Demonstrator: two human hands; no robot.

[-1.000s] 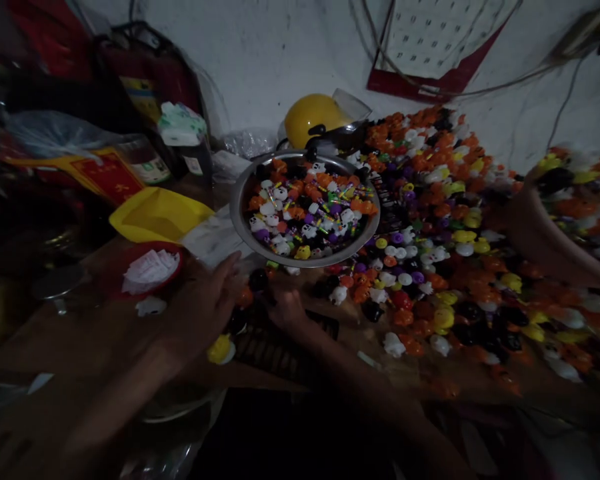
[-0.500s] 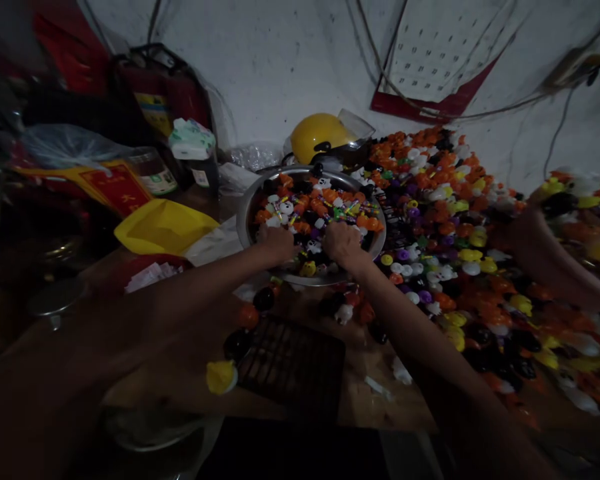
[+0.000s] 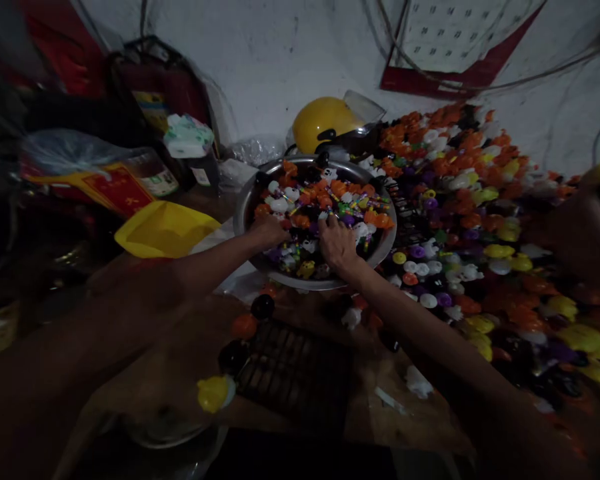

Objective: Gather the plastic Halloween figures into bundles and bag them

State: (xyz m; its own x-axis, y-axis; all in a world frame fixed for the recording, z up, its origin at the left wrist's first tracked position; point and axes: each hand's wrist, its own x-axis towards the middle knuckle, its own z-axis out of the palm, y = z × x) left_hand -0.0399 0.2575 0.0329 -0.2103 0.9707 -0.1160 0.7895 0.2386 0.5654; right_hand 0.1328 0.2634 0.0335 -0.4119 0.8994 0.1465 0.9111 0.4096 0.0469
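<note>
A round metal basin [image 3: 320, 285] holds a heap of small plastic figures [image 3: 325, 193] in orange, white, black, purple and yellow. Among them lie thin striped, many-coloured pieces. My left hand [image 3: 269, 231] reaches over the near left rim, its fingers bent down into the heap. To its right, my right hand [image 3: 337, 245] is inside the basin with curled fingers touching the figures. The fingertips of both hands are partly hidden, so what they pinch cannot be made out.
A large pile of similar figures [image 3: 460, 200] spreads to the right of the basin. Behind stands a yellow helmet [image 3: 323, 123]. A yellow tray [image 3: 165, 230] lies left. In front are a dark grid rack [image 3: 293, 373] and a few loose figures, including a yellow one [image 3: 213, 393].
The view has shifted slightly. My right hand has turned and its fingers now point further into the heap. My left hand has drawn a little to the left, and the figures between them have shifted.
</note>
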